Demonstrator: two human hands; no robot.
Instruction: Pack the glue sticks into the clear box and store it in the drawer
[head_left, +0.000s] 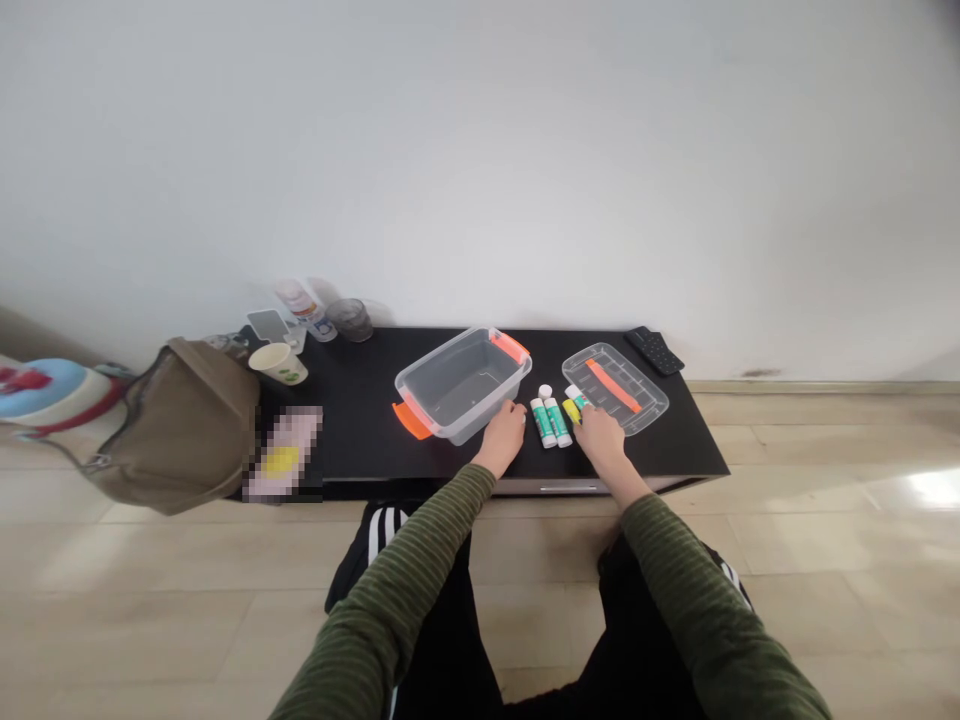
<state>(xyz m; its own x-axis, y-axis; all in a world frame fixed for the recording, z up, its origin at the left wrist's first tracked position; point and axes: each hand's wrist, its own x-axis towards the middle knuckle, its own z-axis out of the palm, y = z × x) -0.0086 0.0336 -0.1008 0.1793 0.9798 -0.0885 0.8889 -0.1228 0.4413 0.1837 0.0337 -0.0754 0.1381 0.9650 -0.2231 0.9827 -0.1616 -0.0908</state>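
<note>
A clear plastic box (463, 437) with orange latches stands without its lid on the black table. My left hand (504, 437) is at its near right corner, fingers curled in against its side; whether they grip anything is hidden. Between my hands, two green-and-white glue sticks (551, 424) lie side by side, with a round white cap end (545, 391) just behind them. My right hand (601, 437) is closed around a yellow glue stick (571, 411), mostly covered by the fingers. Another white-capped stick (574, 393) shows beyond it. The clear lid (628, 372) with an orange handle lies to the right.
A black remote-like object (654, 351) lies at the table's back right. Along the left are a paper cup (279, 363), a dark glass (350, 320), a spray bottle (307, 312) and a brown bag (176, 425). A wall rises behind the black table (360, 400).
</note>
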